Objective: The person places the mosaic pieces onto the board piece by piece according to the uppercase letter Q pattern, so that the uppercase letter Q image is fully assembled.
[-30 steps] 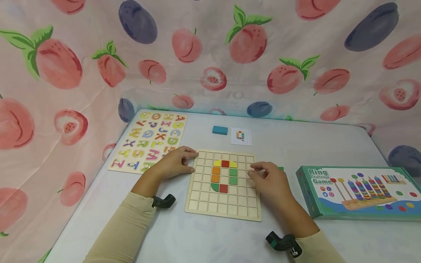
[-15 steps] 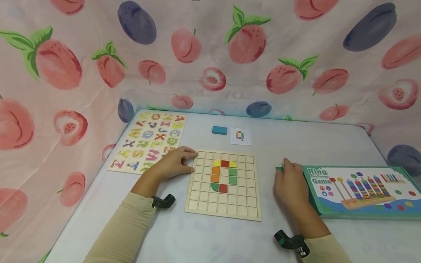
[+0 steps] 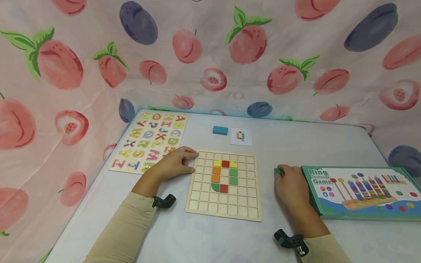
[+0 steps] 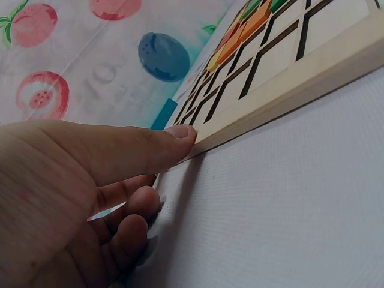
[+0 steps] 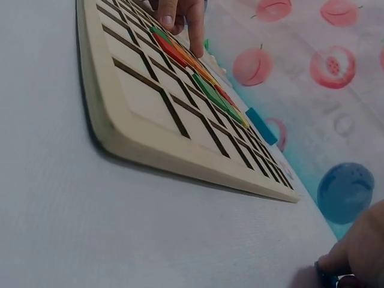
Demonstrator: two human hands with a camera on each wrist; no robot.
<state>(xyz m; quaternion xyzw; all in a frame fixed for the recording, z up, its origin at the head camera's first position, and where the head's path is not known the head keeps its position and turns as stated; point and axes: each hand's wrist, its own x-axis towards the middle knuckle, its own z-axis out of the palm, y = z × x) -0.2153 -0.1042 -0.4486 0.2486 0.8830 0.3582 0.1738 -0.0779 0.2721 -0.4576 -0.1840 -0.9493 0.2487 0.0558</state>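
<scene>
A square wooden grid board [image 3: 227,208] lies on the table, with red, yellow, orange and green tiles set in its middle cells. My left hand [image 3: 174,163] is at the board's upper left edge; in the left wrist view the thumb [image 4: 144,147] touches the rim, and the other fingers bend beneath it. To the right of the board, my right hand [image 3: 292,184] pinches a small green tile [image 3: 277,171] at the table top. Much of that tile is hidden by the fingers.
A wooden alphabet board [image 3: 123,157] lies at the left. Behind the grid board are a blue block [image 3: 220,130] and a pattern card [image 3: 241,136] with a small coloured design. Right beside my right hand lies a Ring Challenge Game box [image 3: 361,193].
My right hand has moved right, from the grid board's right edge to the green tile beside the box, and now pinches it. The left hand has stayed in place.
</scene>
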